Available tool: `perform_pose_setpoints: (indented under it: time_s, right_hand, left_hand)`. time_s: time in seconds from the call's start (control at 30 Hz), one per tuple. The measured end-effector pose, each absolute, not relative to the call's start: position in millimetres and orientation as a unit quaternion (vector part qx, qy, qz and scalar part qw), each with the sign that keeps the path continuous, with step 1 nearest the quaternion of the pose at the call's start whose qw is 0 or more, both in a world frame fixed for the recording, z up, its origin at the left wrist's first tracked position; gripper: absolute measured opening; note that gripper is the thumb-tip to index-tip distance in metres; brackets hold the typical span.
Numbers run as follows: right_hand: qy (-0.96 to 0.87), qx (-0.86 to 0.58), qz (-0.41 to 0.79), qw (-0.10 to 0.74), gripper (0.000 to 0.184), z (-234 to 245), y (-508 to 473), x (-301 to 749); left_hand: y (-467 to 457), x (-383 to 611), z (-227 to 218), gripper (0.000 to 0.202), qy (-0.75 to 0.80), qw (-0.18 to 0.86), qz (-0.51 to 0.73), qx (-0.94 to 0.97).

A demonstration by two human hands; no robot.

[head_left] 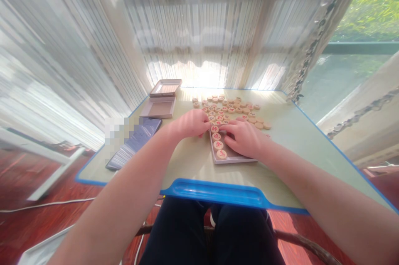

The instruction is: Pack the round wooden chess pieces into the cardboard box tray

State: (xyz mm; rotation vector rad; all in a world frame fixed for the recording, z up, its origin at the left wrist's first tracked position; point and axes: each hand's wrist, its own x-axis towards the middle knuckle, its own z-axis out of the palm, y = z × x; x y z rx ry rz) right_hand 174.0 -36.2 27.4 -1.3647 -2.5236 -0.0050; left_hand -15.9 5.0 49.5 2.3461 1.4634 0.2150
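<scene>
A shallow white cardboard box [232,159] lies on the table in front of me. Along its left side runs a column of round wooden xiangqi pieces with red characters, among them the nearest piece [221,154] and the farthest one [215,129]. My left hand [195,123] is curled closed at the box's far left corner, its fingertips pinching the rim. Over the box reaches my right hand [245,135], index finger stretched to the farthest piece in the column, thumb apart from it. The right hand's other fingers and part of the box's inside are hidden.
Many loose xiangqi pieces [231,110] are spread beyond the box. At the far left are an open box lid [166,87] and another shallow box [158,108]. A dark phone-like slab [137,142] lies left. The table [187,161] has a blue front tray [215,193].
</scene>
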Motion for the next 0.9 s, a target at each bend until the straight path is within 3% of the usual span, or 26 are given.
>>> perform_pose_setpoints:
  time_s: [0.33,0.6,0.77,0.9]
  right_hand:
    - [-0.824,-0.511,-0.034,0.243,0.032,30,-21,199]
    - [-0.848,-0.477,0.010,0.230,0.026,34,-22,204]
    - [-0.925,-0.334,0.134,0.122,0.024,51,-46,196]
    - [-0.930,-0.317,0.141,0.118,0.027,53,-57,190]
  left_hand:
    - [5,-16,49,0.034,0.509,0.179,0.079,0.838]
    - [5,-15,48,0.031,0.513,0.171,0.093,0.836]
    - [8,-16,43,0.028,0.517,0.141,0.093,0.839]
    - [8,-15,43,0.030,0.513,0.140,0.094,0.842]
